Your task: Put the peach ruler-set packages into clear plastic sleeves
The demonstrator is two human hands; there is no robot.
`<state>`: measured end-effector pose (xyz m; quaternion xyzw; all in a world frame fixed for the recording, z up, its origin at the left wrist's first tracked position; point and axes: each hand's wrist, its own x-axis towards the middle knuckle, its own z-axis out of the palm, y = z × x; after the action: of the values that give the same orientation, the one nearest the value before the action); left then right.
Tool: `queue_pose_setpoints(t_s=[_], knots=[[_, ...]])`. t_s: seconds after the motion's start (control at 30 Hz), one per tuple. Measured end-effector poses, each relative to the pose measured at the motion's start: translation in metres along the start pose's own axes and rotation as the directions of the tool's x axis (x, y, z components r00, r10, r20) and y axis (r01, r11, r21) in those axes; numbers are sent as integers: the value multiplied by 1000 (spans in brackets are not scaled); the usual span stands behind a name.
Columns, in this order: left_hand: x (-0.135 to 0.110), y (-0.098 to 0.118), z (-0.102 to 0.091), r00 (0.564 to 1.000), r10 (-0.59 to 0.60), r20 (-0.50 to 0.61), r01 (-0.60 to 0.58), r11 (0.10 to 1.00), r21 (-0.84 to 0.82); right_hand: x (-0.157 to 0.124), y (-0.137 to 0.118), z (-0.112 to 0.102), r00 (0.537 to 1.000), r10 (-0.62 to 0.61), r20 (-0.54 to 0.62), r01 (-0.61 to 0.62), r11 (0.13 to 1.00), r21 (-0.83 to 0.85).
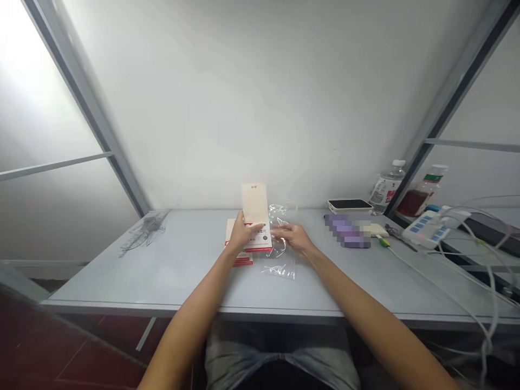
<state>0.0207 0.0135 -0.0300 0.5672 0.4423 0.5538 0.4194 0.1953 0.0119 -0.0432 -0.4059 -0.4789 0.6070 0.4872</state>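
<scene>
My left hand [239, 234] is closed round a flat ruler-set packet [255, 203], cream above and white with a red strip below, held tilted up over the table. Its thumb lies across the packet's front. Close to the packet's right edge, my right hand [298, 238] has its fingers pinched on a clear plastic bag [279, 266]. The bag stands partly behind the right fingers, and its lower part spreads towards me. Similar packets [242, 262] lie in a small stack on the table, partly hidden by my left hand and the held packet.
A crumpled clear wrapper [146, 230] lies on the grey table [122, 281] at left. At right are a phone [350, 205], a blurred purple item [348, 232], scissors [400, 236], a water bottle [388, 187], a dark-drink bottle [422, 192], a power strip [430, 227] and tangled white cables [491, 292].
</scene>
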Motion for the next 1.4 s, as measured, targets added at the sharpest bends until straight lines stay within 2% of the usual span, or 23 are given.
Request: queue_pose_setpoints(t_s=[0.17, 0.33, 0.57, 0.7, 0.83, 0.97, 1.2, 1.4], knots=[[3, 0, -2, 990, 53, -132, -49, 998, 28, 1, -2, 0, 1000, 4, -10, -4, 1000, 11], [5, -1, -4, 959, 117, -258, -114, 993, 26, -2, -6, 0, 1000, 3, 4, -3, 1000, 21], [4, 4, 0, 938, 170, -303, -171, 985, 24, -2, -5, 3, 999, -6, 34, 4, 998, 63], [2, 3, 2, 959, 161, -233, -147, 986, 78, -1, -2, 5, 1000, 4, 28, -7, 996, 91], [-3, 0, 6, 987, 129, -94, -115, 983, 146, -1, -3, 5, 1000, -5, -19, 7, 993, 120], [-6, -3, 9, 997, 69, 21, -72, 978, 198, 0, -5, 4, 997, -18, -69, 28, 989, 147], [-3, -7, 6, 976, -81, 204, 40, 980, 195, 4, -5, -1, 982, -71, -175, 100, 981, 167], [-2, -7, 6, 962, -112, 249, 68, 981, 179, 3, -7, -2, 976, -125, -178, 155, 974, 163]])
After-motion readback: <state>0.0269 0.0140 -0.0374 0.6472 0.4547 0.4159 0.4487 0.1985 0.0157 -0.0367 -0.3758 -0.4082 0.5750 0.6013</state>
